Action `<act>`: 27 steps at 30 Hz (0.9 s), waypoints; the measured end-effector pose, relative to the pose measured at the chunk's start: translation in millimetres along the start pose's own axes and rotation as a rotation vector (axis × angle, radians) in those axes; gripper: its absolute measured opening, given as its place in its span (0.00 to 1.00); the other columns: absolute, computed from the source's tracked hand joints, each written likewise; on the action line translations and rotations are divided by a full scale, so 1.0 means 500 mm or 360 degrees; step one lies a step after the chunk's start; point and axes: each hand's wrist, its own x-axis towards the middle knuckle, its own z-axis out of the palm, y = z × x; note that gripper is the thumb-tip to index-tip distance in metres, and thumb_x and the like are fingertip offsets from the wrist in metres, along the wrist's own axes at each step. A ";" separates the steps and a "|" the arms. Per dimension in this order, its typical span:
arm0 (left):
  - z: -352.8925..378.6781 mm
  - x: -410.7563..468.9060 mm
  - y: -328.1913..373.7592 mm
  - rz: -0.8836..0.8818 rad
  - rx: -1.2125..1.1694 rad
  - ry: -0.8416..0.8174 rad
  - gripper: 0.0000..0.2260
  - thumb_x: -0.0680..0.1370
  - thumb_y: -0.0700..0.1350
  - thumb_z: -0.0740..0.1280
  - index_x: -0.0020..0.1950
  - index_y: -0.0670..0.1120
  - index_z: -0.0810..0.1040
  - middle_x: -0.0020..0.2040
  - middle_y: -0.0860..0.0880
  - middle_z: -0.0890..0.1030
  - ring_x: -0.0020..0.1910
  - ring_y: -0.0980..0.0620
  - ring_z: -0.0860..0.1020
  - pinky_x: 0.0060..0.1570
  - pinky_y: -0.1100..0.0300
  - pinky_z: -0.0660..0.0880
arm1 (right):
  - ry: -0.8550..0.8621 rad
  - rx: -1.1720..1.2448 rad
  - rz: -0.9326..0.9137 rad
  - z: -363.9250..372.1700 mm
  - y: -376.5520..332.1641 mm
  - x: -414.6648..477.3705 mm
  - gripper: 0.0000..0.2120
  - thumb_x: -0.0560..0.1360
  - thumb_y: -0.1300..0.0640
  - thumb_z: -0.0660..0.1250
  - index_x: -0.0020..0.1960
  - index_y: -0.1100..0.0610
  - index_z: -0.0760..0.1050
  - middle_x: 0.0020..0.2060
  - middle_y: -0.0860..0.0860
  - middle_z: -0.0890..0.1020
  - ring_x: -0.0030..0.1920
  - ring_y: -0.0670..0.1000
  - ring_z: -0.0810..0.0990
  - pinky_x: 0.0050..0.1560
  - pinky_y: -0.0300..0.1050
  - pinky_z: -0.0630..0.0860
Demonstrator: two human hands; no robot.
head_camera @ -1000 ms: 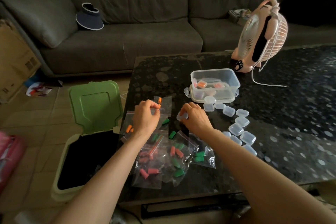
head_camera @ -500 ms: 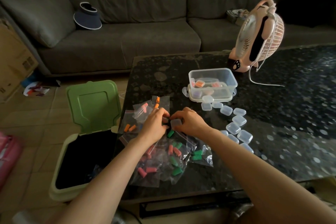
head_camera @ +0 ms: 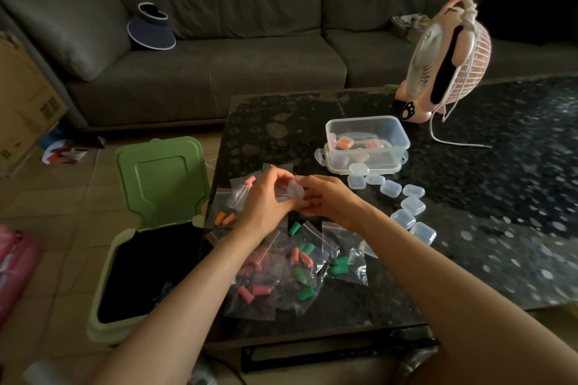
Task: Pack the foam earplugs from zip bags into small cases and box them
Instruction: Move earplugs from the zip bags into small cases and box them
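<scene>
Above the near left part of the counter [head_camera: 469, 228], we hold one small clear case [head_camera: 295, 191] between both hands: our left hand [head_camera: 262, 203] curls its fingers round the case's left side, and our right hand [head_camera: 328, 200] pinches it from the right, thumb on top. We cannot tell whether the case is open or what lies inside. Beneath our wrists lies a heap of zip bags [head_camera: 281, 272] with pink, green and orange foam earplugs [head_camera: 305, 292] in them. To the right, a curved row of empty cases [head_camera: 413, 206] runs from a clear box [head_camera: 369, 134], which holds a few filled cases. A pink fan [head_camera: 450, 56] stands behind the box, and a green-lidded bin [head_camera: 159, 178] sits open on the floor just left of the counter.
</scene>
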 end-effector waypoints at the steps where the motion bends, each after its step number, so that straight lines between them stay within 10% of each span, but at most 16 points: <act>1: -0.001 -0.001 0.001 -0.0017 -0.0030 0.0007 0.17 0.70 0.43 0.75 0.55 0.43 0.74 0.49 0.52 0.77 0.47 0.58 0.76 0.46 0.70 0.73 | -0.0020 0.0039 0.0006 0.000 -0.002 0.000 0.16 0.78 0.55 0.63 0.61 0.64 0.74 0.42 0.59 0.79 0.37 0.51 0.79 0.40 0.42 0.78; 8: -0.020 -0.002 -0.006 -0.0175 -0.0070 0.0138 0.15 0.68 0.47 0.76 0.50 0.44 0.76 0.45 0.50 0.80 0.43 0.56 0.78 0.42 0.67 0.75 | 0.0083 -0.0097 -0.0086 0.015 0.008 0.016 0.20 0.79 0.45 0.60 0.55 0.62 0.76 0.37 0.55 0.82 0.35 0.50 0.81 0.36 0.42 0.79; 17: -0.041 -0.011 -0.038 -0.0418 -0.0199 0.0083 0.19 0.64 0.47 0.78 0.49 0.43 0.77 0.46 0.49 0.81 0.45 0.53 0.79 0.44 0.67 0.76 | 0.0399 -0.1599 -0.0394 0.024 0.056 0.043 0.13 0.73 0.55 0.71 0.57 0.54 0.79 0.52 0.53 0.77 0.50 0.51 0.78 0.47 0.41 0.73; 27: -0.059 -0.009 -0.031 -0.0368 -0.0166 -0.0064 0.20 0.66 0.49 0.76 0.51 0.44 0.73 0.45 0.54 0.78 0.43 0.61 0.76 0.43 0.70 0.74 | 0.0409 -0.1615 -0.0420 0.038 0.060 0.043 0.05 0.73 0.56 0.70 0.46 0.55 0.75 0.44 0.48 0.74 0.42 0.47 0.73 0.37 0.37 0.67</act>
